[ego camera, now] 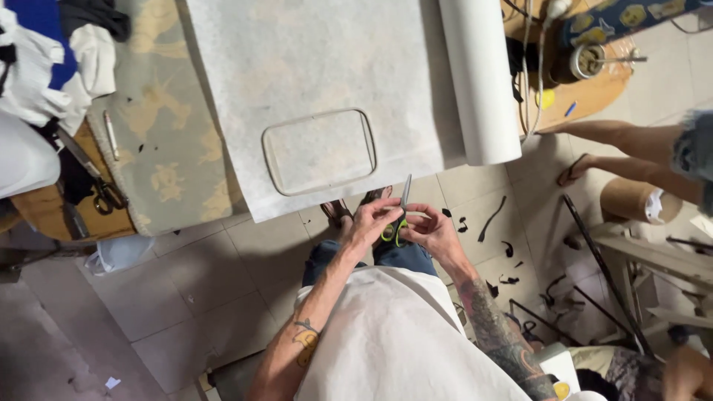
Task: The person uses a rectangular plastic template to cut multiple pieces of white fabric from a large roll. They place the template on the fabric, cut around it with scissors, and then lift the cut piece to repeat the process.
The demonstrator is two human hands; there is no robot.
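Observation:
Both my hands meet just below the table's front edge, over my knees. My left hand [371,223] and my right hand [431,232] together grip a pair of scissors [401,209] with green handles, its grey blades pointing up toward the table. A sheet of white paper [312,82] hangs over the table edge in front of me, with a rounded rectangular frame outline [319,151] showing under it. A roll of the same white paper [480,82] lies at the sheet's right side.
A patterned cloth [160,141] covers the table to the left, with black scissors [104,189] beside it. Black scraps [492,219] litter the tiled floor. Another person's legs [631,152] stand at right, near a cardboard roll [631,199].

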